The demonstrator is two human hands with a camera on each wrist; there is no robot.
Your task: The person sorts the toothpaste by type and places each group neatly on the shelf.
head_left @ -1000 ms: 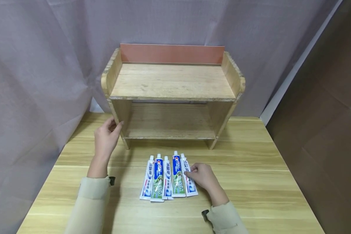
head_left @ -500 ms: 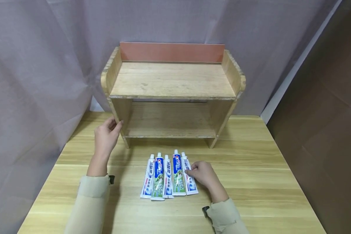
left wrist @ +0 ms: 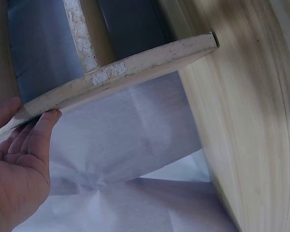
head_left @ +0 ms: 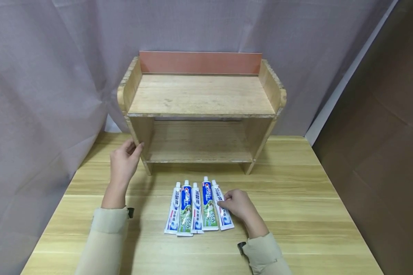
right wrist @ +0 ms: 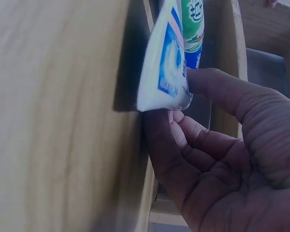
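Note:
Several toothpaste tubes (head_left: 189, 208) lie side by side on the wooden table (head_left: 296, 198), caps pointing at a two-level wooden shelf (head_left: 201, 95). My right hand (head_left: 227, 202) pinches the rightmost, white and blue tube (head_left: 217, 194) between thumb and fingers. In the right wrist view that tube's flat end (right wrist: 166, 67) is tilted up off the table in my right hand (right wrist: 183, 104). My left hand (head_left: 134, 147) grips the shelf's left side panel near its foot. The left wrist view shows the panel's edge (left wrist: 125, 72) between thumb and fingers (left wrist: 38, 135).
A grey curtain (head_left: 38, 76) hangs behind and to the left of the table. A brown wall (head_left: 382, 114) stands to the right. Both levels of the shelf are bare, and bare tabletop lies on either side of the tubes.
Almost nothing has moved. Both hands keep their hold, and the rightmost tube has only shifted slightly under my right hand.

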